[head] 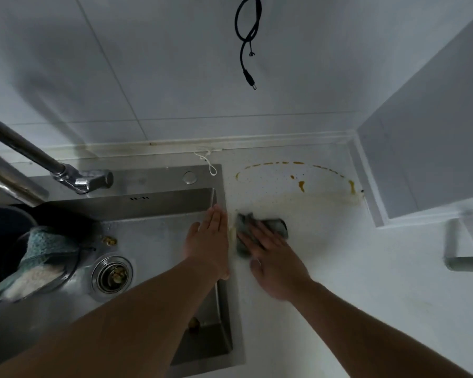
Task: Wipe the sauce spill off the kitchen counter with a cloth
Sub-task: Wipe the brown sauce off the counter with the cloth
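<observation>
So the right hand (273, 257) is flat on the grey cloth (260, 233), fingers spread and pressing it onto the counter (339, 268), not bunching it up. The cloth sits right at the sink (159, 203) edge. What's left of the sauce spill (301, 184) lies up around 1 o'clock from the cloth, a dotted arc stretched left-to-right along the back wall with a pale smear below it. The left hand (210, 241) is flat and open at the sink rim, holding nothing. The right hand's clearly nearer, so I'd guess the next swipe goes up and right.
</observation>
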Demonstrator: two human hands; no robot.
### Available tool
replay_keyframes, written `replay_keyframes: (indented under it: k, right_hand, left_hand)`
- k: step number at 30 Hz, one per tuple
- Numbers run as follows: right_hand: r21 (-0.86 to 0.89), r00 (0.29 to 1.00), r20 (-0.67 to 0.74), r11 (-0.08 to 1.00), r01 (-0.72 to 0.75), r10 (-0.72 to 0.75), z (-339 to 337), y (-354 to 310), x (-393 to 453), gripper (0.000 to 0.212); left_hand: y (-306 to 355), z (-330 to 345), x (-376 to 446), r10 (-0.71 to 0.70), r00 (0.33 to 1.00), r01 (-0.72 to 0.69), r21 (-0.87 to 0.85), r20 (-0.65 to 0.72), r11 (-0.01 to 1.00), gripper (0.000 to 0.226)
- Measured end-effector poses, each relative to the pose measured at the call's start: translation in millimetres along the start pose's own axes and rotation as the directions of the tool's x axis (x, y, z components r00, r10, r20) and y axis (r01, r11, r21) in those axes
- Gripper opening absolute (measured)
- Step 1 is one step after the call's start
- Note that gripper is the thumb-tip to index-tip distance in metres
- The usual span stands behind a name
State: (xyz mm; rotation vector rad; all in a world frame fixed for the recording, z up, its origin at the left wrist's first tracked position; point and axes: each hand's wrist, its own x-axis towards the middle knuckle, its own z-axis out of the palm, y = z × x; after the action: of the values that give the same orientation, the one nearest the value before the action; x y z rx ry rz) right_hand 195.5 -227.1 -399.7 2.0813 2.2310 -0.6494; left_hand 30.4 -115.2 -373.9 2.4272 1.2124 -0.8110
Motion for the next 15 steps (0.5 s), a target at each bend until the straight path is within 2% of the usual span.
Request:
replay_keyframes:
  k: [4, 7, 11, 15]
  right_hand:
    - [0.119, 0.986, -0.012, 0.98, -0.161, 0.163, -33, -16, 116, 0.06]
    - [0.14, 0.973, 0.009, 0.963, -0.229, 0.23, -35, -17, 136, 0.059]
    - [0.188, 0.983, -0.019, 0.966, -0.178, 0.184, -1, -38, 55, 0.06]
    - [0.152, 0.988, 0.076, 0.978, -0.146, 0.135, 30, -49, -40, 0.06]
  left_hand:
    - [-2, -1, 1, -0.003, 1.0, 0.003, -0.007, -0.014, 1.0, 0.144]
    - [-5, 3, 0, -0.003, 1.0, 0.003, -0.017, -0.01, 1.0, 0.147]
    - [-8, 3, -2, 0.021, 1.0, -0.021, -0.035, 0.0, 0.999, 0.144]
    - [-9, -1, -6, 0.03, 1.0, -0.029, -0.103, 0.005, 0.994, 0.143]
